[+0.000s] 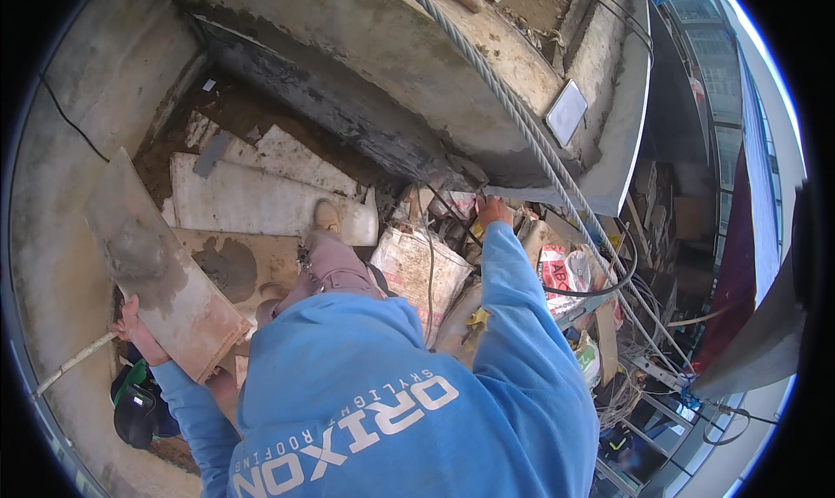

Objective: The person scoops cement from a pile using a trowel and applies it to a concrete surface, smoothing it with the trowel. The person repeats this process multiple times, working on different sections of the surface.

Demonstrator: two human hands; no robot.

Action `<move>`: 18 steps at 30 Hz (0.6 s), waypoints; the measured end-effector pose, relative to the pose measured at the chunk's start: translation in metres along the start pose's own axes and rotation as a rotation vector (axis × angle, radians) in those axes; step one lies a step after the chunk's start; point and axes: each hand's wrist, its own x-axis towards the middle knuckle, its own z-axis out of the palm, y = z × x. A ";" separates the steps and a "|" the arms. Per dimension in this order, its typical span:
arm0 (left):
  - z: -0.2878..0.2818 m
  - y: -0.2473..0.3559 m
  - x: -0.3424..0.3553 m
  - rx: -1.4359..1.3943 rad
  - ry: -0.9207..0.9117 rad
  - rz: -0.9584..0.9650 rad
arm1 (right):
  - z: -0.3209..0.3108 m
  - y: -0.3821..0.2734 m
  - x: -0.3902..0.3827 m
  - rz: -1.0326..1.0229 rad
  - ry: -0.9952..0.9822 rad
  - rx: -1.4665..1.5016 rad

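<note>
My left hand [137,328] is closed at the left edge of a long, flat grey board [174,289]. The board leans at a slant, and a wet patch of grey mortar [137,247] lies on it. A pale pole [74,359] ends beside this hand; whether the fingers touch it is unclear. My right arm stretches forward, and my right hand [493,211] is bent closed at the lower edge of the thick concrete ledge [365,41]. What its fingers hold, if anything, is hidden. Below that hand lies a dirty white and red sack [424,267].
Pale slabs [261,193] and a mortar-stained board [261,259] cover the floor by my boot [327,215]. A twisted steel rope [496,85] crosses the ledge near a flat pale rectangle [567,113]. Cables [622,402] and a ladder [665,424] are at right; a black-green object [137,407] lies lower left.
</note>
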 end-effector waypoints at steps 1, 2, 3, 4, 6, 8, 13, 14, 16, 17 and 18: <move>0.001 -0.001 0.001 -0.007 -0.008 0.003 | 0.001 0.002 0.010 -0.014 -0.005 -0.002; 0.001 0.001 0.001 -0.005 -0.009 0.007 | 0.008 0.002 0.017 -0.030 -0.020 -0.002; 0.004 0.001 0.003 -0.004 -0.022 0.006 | 0.018 0.007 0.023 -0.112 0.069 0.026; 0.004 0.000 0.004 -0.027 -0.036 -0.039 | 0.027 0.015 0.026 -0.088 0.085 0.020; 0.002 0.007 0.005 -0.067 -0.053 -0.097 | 0.031 -0.005 0.024 -0.063 0.117 0.030; -0.008 0.006 0.007 -0.053 0.031 0.013 | 0.018 -0.023 0.019 0.077 0.082 0.000; -0.028 0.004 0.013 0.095 0.078 0.125 | 0.016 -0.019 0.015 0.221 0.164 0.030; -0.029 0.001 0.015 0.107 0.070 0.132 | 0.014 -0.020 0.016 0.230 0.157 0.034; -0.031 -0.001 0.005 0.137 0.069 0.149 | 0.015 -0.017 0.019 0.236 0.129 0.042; -0.029 -0.001 0.000 0.142 0.070 0.171 | 0.018 -0.019 0.019 0.194 0.170 0.052; -0.016 0.000 -0.004 0.102 0.043 0.175 | 0.018 -0.021 0.021 0.150 0.230 0.069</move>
